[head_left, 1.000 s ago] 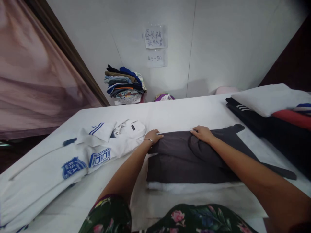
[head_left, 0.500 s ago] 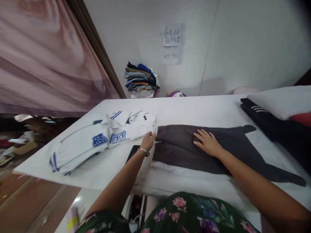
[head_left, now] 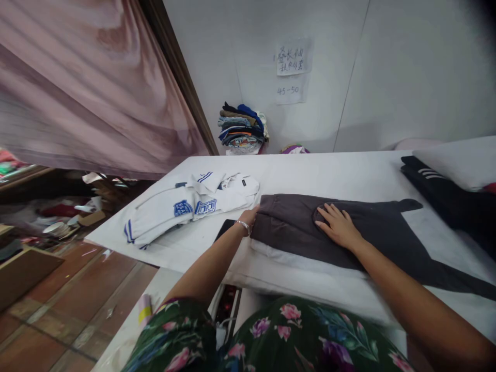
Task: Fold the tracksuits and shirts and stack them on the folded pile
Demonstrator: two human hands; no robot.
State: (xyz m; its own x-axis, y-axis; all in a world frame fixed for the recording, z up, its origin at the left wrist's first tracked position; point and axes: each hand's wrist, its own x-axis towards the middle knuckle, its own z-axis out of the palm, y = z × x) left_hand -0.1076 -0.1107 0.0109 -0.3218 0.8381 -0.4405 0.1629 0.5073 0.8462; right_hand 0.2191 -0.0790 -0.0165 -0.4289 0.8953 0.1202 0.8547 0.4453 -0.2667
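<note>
A dark grey garment (head_left: pixel 294 232) lies spread over the white table, long narrow parts reaching right. My left hand (head_left: pixel 250 216) is at its left end, fingers closed on the edge; the fingertips are partly hidden. My right hand (head_left: pixel 341 227) rests flat on the middle of the cloth with fingers spread. Left of it lies a white shirt (head_left: pixel 163 219) with blue badges and stripes. A black phone-like object (head_left: pixel 223 229) is partly covered by my left forearm.
At the back stands a stack of folded clothes (head_left: pixel 243 126). Black clothing with white stripes (head_left: pixel 437 191) lies at the right. A pink curtain (head_left: pixel 116 88) hangs at the left, above a tiled floor (head_left: pixel 85 305). Paper notes (head_left: pixel 292 70) are on the wall.
My view has turned left, so the scene sits farther right. My left hand has come onto the garment's left edge. My right hand stays flat on the cloth.
</note>
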